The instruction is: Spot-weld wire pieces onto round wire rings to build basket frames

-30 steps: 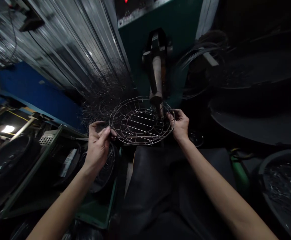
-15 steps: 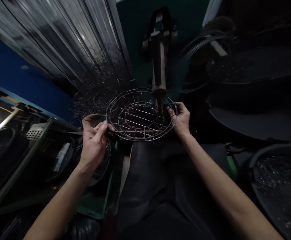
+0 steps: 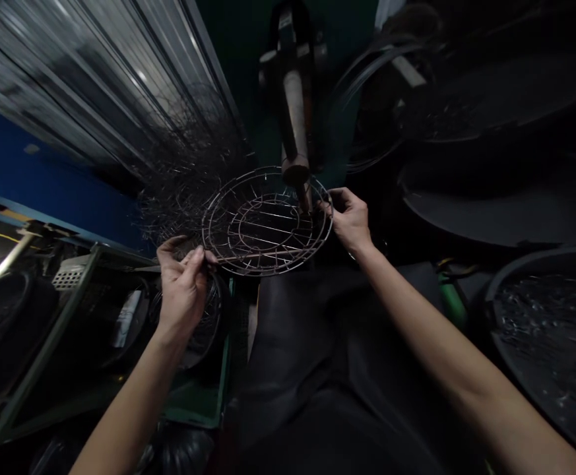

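A round wire basket with thin metal ribs is held level between my two hands. My left hand pinches its left edge with thumb and fingers. At the opposite rim, my right hand grips the wire, some of its fingertips hidden behind the ribs. The cylindrical arm of a machine comes down from above, and its narrow tip reaches the right part of the basket. Whether tip and wire touch is too dark to tell.
Tangled wire pieces lie behind my left hand. A green-framed cart holding dark tubs stands at the left. On the right is a black tub of small shiny parts, with a dark round tray above it.
The machine, basket and surroundings appear further left in the view, as the camera has turned slightly. Both hands keep hold of the basket.
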### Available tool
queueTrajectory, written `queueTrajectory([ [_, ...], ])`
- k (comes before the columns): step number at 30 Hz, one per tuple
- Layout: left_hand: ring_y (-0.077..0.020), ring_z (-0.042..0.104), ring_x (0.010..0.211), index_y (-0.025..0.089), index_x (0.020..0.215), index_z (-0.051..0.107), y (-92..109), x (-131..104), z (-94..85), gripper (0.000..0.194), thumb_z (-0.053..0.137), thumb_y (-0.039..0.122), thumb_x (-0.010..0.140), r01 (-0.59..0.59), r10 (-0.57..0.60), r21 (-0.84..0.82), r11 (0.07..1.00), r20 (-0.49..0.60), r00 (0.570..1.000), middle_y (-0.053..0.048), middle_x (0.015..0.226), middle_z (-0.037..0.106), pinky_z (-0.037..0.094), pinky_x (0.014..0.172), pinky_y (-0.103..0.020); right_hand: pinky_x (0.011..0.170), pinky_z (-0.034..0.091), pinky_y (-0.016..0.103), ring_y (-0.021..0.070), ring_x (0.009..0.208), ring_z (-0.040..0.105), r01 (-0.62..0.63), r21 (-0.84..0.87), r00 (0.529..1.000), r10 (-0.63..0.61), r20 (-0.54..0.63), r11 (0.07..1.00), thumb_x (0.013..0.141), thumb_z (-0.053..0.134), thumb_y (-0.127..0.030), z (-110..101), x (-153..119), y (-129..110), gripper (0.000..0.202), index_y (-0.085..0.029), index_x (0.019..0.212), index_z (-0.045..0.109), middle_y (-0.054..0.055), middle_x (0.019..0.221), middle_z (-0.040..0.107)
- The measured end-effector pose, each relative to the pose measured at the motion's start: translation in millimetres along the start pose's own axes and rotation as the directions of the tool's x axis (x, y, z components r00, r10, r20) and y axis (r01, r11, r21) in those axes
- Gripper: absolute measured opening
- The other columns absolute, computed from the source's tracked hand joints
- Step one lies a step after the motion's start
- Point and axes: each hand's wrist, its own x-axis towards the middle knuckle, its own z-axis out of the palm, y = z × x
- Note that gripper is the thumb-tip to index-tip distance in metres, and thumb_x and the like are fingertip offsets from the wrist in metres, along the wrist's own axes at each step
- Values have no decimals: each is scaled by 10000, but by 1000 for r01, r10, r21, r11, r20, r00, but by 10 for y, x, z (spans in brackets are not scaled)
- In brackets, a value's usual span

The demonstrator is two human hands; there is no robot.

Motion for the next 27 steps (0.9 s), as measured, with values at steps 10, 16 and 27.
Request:
queueTrajectory([
  [10, -94, 604, 647, 248, 1066, 392, -213, 33, 113, 530, 779, 300, 708, -9, 12, -79, 997, 27, 1000, 60, 658, 638, 463, 638, -193, 824, 536, 400, 196, 856, 646, 20, -111, 991, -35, -130, 994, 784, 717, -380, -757, -108, -534, 198, -232, 910, 681, 32, 907, 668],
  [16, -105, 593, 565, 259, 982, 452, -118, -78, 380, 440, 782, 343, 704, -35, 38, -108, 994, 20, 999, 81, 602, 598, 478, 585, -222, 884, 511, 431, 239, 962, 626, 201, -229, 966, -153, 209, 952, 816, 714, -359, -608, -331, -907, 216, -275, 1014, 700, 39, 1026, 675],
  [27, -160, 666, 684, 256, 1064, 503, 39, -771, 904, 413, 674, 524, 801, -9, 67, -246, 969, 230, 971, 4, 715, 648, 533, 600, -254, 673, 511, 402, 240, 815, 594, 751, -135, 516, -447, 730, 646, 929, 516, -272, -401, -523, -1487, 310, -358, 1208, 621, 50, 957, 682],
])
